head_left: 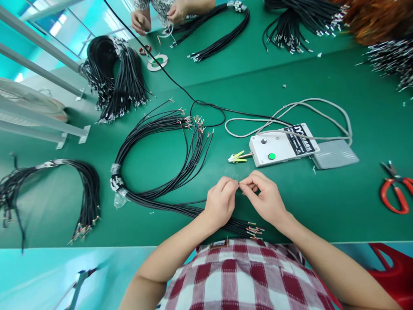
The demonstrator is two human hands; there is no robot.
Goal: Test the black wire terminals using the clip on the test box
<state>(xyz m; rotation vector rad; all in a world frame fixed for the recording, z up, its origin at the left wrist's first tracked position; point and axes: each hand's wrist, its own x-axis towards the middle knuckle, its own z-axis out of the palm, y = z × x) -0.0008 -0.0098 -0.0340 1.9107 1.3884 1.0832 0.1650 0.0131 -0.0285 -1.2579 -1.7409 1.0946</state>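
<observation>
My left hand is closed on the end of a black cable that runs in from the bundle on the left. Fingertip to fingertip with it, my right hand pinches at the same cable end; the thin wires there are too small to make out. The black cable bundle lies in an open loop, bound with white wrapping at its left bend. Some of its ends show frayed coloured wires, and others near my waist have coloured tips. Just beyond my hands sits a white box with a green button and a yellow-clawed tip.
Red-handled pliers lie at the right. A grey pedal and its looped cord are behind the box. More cable bundles lie left and at the back. Across the table, another person's hands are near a tape roll.
</observation>
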